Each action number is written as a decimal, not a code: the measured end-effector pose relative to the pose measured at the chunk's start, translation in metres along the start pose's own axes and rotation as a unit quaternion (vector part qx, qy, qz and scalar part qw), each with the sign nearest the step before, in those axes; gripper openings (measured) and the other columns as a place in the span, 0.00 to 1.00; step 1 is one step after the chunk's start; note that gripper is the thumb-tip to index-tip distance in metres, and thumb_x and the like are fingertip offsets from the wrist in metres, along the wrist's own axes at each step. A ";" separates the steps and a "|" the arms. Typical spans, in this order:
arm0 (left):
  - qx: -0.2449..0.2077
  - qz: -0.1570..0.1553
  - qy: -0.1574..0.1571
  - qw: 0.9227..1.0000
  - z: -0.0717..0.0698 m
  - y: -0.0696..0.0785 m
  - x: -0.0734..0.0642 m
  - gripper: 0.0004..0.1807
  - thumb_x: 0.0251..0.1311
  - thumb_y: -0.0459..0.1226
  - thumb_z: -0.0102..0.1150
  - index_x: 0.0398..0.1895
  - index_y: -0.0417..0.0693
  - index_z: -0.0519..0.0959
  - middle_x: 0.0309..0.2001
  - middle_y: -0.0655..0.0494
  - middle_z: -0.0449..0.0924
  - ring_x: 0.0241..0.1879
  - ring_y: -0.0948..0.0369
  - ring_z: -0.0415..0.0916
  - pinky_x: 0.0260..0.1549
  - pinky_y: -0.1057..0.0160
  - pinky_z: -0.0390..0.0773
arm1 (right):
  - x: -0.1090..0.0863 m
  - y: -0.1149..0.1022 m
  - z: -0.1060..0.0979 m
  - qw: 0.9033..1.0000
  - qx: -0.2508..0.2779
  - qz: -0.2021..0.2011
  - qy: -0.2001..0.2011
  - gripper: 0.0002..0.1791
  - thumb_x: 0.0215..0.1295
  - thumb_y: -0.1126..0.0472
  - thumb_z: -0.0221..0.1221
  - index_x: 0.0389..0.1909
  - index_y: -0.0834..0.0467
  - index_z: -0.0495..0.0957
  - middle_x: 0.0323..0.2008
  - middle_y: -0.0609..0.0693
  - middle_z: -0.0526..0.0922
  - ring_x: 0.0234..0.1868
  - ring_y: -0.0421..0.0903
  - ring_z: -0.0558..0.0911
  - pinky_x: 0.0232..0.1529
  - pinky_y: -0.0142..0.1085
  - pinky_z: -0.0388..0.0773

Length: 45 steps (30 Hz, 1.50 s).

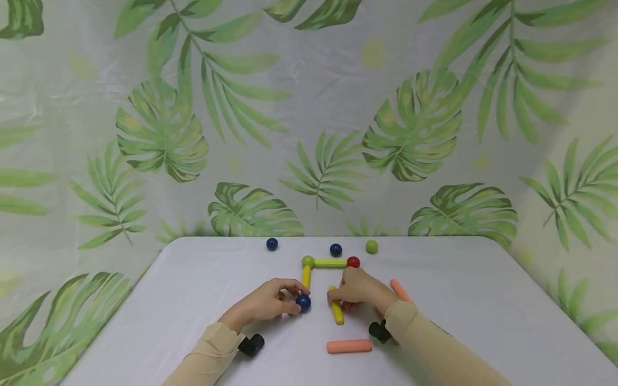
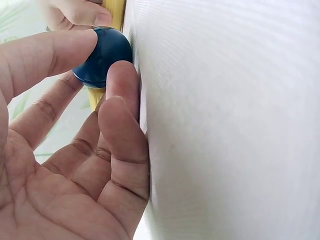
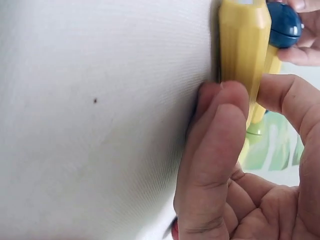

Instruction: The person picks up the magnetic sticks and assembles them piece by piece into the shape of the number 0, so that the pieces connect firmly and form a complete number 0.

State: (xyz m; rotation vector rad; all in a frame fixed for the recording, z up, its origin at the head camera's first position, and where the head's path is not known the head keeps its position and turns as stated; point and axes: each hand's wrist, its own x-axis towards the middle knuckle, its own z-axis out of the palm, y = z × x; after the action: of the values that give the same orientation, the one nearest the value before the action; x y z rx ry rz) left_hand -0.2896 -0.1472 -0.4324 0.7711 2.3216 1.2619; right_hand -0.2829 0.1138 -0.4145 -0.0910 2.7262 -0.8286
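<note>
Here the left hand point(image 1: 268, 303) pinches a blue ball point(image 1: 303, 303), right hand point(image 1: 359, 289) a yellow stick point(image 1: 336, 311).

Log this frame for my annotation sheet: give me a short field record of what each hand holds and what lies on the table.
left hand: pinches dark blue ball at the near end of a yellow stick
right hand: grips loose yellow stick lying on the table
built part: green ball, yellow-green stick, red ball in a row
loose balls: two dark blue, one green
loose sticks: two orange
surface: white table
</note>
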 end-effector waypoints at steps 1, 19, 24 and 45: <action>0.002 0.002 0.000 1.000 0.001 -0.001 0.000 0.18 0.67 0.32 0.71 0.59 0.48 0.85 0.51 0.49 0.82 0.30 0.62 0.74 0.26 0.66 0.75 | -0.001 0.001 0.000 1.000 0.006 0.001 -0.003 0.19 0.64 0.51 0.73 0.20 0.58 0.82 0.14 0.46 0.79 0.16 0.39 0.78 0.22 0.27 0.77; 0.000 0.000 -0.005 1.000 -0.006 -0.003 0.000 0.19 0.67 0.32 0.70 0.61 0.49 0.85 0.52 0.49 0.82 0.30 0.61 0.75 0.28 0.64 0.76 | -0.025 -0.010 -0.001 0.993 0.099 -0.010 -0.058 0.15 0.69 0.50 0.71 0.31 0.58 0.87 0.22 0.49 0.85 0.20 0.39 0.83 0.29 0.29 0.84; 0.003 -0.001 -0.002 1.000 -0.006 -0.003 0.000 0.19 0.67 0.33 0.70 0.61 0.50 0.85 0.52 0.49 0.82 0.31 0.61 0.75 0.28 0.65 0.76 | -0.033 -0.011 0.005 0.991 0.118 -0.013 -0.067 0.15 0.69 0.50 0.71 0.30 0.58 0.86 0.22 0.48 0.86 0.20 0.38 0.83 0.29 0.29 0.84; -0.011 0.001 -0.004 1.000 -0.001 -0.002 0.000 0.18 0.68 0.30 0.68 0.60 0.47 0.85 0.51 0.49 0.82 0.29 0.62 0.75 0.28 0.66 0.73 | -0.046 -0.025 0.022 0.972 0.189 -0.042 -0.135 0.15 0.71 0.51 0.71 0.34 0.59 0.87 0.24 0.50 0.89 0.21 0.37 0.86 0.29 0.26 0.83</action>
State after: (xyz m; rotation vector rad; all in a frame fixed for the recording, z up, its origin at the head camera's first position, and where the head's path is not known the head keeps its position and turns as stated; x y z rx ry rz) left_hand -0.2907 -0.1481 -0.4335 0.7701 2.2964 1.2819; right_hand -0.2334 0.0876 -0.4066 -0.2221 2.2851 -1.2440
